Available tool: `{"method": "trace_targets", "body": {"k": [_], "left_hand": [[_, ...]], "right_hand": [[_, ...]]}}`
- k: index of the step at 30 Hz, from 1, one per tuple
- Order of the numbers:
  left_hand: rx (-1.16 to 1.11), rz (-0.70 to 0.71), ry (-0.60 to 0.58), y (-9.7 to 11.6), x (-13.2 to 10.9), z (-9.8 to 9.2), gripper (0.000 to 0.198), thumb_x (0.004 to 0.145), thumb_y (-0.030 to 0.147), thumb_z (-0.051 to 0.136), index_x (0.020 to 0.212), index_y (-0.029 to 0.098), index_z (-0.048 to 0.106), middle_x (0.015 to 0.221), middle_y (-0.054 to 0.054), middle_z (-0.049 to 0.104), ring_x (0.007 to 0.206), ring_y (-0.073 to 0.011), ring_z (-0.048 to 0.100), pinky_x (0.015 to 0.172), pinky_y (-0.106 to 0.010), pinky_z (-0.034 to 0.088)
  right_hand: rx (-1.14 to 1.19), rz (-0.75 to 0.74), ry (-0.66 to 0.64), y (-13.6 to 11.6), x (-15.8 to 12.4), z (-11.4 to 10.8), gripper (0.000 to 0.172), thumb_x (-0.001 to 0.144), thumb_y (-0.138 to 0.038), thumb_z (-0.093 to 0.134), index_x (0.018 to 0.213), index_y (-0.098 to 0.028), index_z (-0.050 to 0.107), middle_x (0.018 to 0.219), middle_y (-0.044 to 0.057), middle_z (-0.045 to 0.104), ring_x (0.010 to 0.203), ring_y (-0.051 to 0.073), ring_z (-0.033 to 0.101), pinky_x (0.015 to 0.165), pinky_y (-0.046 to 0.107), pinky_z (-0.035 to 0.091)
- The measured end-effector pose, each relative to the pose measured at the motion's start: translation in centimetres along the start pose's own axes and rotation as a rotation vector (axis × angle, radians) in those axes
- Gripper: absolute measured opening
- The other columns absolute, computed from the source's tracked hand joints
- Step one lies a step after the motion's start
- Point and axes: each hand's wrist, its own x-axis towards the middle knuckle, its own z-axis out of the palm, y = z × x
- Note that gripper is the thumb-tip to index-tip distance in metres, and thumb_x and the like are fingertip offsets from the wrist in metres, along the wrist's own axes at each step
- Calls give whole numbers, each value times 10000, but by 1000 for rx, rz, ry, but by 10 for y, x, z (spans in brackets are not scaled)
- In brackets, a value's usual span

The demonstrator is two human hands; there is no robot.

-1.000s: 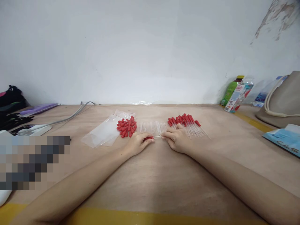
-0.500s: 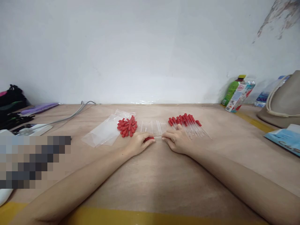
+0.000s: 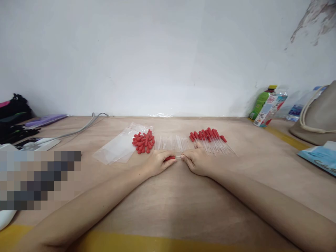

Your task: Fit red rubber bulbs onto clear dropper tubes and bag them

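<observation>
My left hand (image 3: 159, 163) is closed around a red rubber dropper bulb (image 3: 169, 158), its narrow end pointing right. A clear glass tube (image 3: 178, 157) runs between the bulb and my right hand (image 3: 196, 161), whose fingers pinch it. The tube's end meets the bulb's mouth; how far it sits inside I cannot tell. Beyond my left hand lies a pile of red bulbs (image 3: 144, 141). Loose clear tubes (image 3: 173, 142) are lined up in the middle. Past my right hand lie several droppers (image 3: 208, 134) with red bulbs on clear tubes.
Clear plastic bags (image 3: 115, 146) lie left of the bulb pile. A grey cable (image 3: 78, 131) and a purple packet (image 3: 46, 120) are at the left. Bottles (image 3: 267, 106), a beige bag (image 3: 317, 115) and a blue packet (image 3: 319, 157) stand or lie at the right.
Both hands have shifted slightly nearer to me. The gap between them has narrowed, and less of the clear tube shows between bulb and right fingers.
</observation>
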Motion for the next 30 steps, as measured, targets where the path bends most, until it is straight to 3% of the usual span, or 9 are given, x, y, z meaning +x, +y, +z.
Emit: {"method": "trace_targets", "body": {"k": [7,11,13,16,18,21,30], "left_hand": [[19,8,77,2,4,-4,160,841,285,507,846,160,607,753,-34,636,688,-135,576,630,-235,444],[99,23,189,-2,5,-9,234,799,324,568,974,169,569,891,-60,621,846,-187,552,769,-311,440],[156,-25,225,-7,3,-12,313,778,349,590,1037,180,539,959,-64,601,911,-210,525,815,-344,424],[221,-104,232,-16,0,-14,324,769,334,598,1049,187,528,982,-59,583,946,-220,501,834,-359,411],[245,-130,222,-19,-2,-15,321,760,321,607,1041,186,532,984,-58,577,955,-223,494,837,-361,406],[255,-146,196,-20,-2,-14,292,758,321,607,1013,191,550,971,-55,573,935,-220,495,819,-358,408],[295,-196,233,-18,0,-14,231,793,355,565,961,197,575,943,-38,593,940,-208,493,838,-354,373]], "right_hand": [[44,36,-71,-3,4,-4,327,917,-279,283,717,-171,519,670,8,616,555,112,441,700,291,227],[68,35,10,-1,3,-7,258,901,-257,305,892,-170,548,830,42,648,692,142,524,732,299,240],[52,148,131,6,3,-6,246,882,-249,333,934,-168,559,844,46,655,708,148,542,740,303,242],[-30,438,324,27,1,-4,256,856,-290,371,911,-175,592,762,33,664,645,147,549,754,322,233],[-104,609,380,43,0,-3,276,836,-338,388,828,-187,619,707,26,662,635,159,552,772,347,214],[-201,733,383,59,-2,-4,326,826,-371,368,768,-200,639,679,29,660,638,172,546,778,370,193],[-401,608,263,57,-1,0,288,833,-263,357,844,-186,634,810,46,661,743,179,536,750,354,173]]}}
